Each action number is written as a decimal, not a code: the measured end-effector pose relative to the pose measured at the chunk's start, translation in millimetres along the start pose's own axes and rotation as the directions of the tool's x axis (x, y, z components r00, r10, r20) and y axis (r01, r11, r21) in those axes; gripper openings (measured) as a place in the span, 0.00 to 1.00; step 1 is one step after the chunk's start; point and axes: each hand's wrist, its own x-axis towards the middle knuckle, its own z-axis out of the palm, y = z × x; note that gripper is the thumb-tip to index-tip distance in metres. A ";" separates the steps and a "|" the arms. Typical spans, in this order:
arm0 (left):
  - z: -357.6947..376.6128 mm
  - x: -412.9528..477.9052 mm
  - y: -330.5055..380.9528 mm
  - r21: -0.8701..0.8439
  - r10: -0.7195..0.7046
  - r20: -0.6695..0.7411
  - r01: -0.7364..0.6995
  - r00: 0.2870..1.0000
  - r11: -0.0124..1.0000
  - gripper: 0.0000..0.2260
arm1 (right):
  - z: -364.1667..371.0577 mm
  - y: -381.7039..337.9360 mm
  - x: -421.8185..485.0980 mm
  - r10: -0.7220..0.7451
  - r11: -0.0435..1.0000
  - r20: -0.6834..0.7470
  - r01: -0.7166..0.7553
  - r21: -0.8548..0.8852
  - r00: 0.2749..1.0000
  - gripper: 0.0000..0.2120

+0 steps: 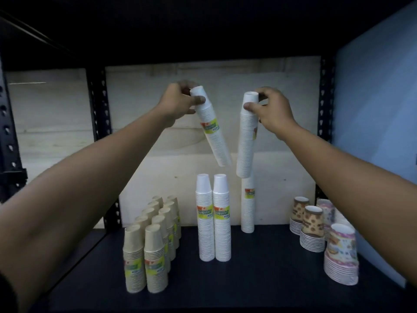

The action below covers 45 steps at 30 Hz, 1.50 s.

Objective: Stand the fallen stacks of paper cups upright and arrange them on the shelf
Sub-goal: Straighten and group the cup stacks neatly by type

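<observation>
Two tall stacks of white paper cups hang in mid-air above a dark shelf board, each pinched near its closed top end by a bare hand. The left hand has its fingers closed round the upper cups of the left white stack, whose long axis tilts, top toward the upper left and open bottom end swinging down to the right. The right hand grips the top of the right white stack, which hangs close to vertical, leaning slightly; its lower end sits at or just above the top of a third white stack standing at the back, though whether they touch cannot be told. The lower ends of the two held stacks come near each other, apart.

Directly below, a pair of upright white labelled stacks stands side by side, touching. To the left, two rows of tan paper cup stacks run front to back. At right stand shorter patterned cup stacks, the nearest one leaning. Bare dark board lies open at the front and between the groups. Black perforated uprights frame a pale back panel.
</observation>
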 end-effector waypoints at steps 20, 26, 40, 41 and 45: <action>-21.5 -127.1 11.4 -0.002 -0.175 0.159 0.177 0.972 0.984 0.14 | -26.4 -28.8 -131.1 0.181 0.957 0.155 -0.211 0.199 0.971 0.18; -5.0 -153.0 -39.6 0.045 -0.262 0.141 0.258 0.955 0.965 0.16 | 24.5 6.3 -168.3 0.210 0.971 0.216 -0.230 0.071 0.954 0.25; 30.6 -184.6 -121.6 0.082 -0.293 0.031 0.290 0.956 0.954 0.20 | 73.8 31.2 -205.3 0.185 0.982 0.195 -0.190 0.006 0.963 0.28; 31.4 -185.3 -123.9 0.096 -0.273 0.028 0.269 0.962 0.958 0.21 | 75.6 31.1 -207.1 0.184 0.982 0.198 -0.190 0.011 0.963 0.28; 39.0 -190.5 -129.9 0.166 -0.202 0.026 0.195 0.979 0.967 0.25 | 77.0 30.6 -217.6 0.262 0.957 0.267 -0.285 0.050 0.928 0.29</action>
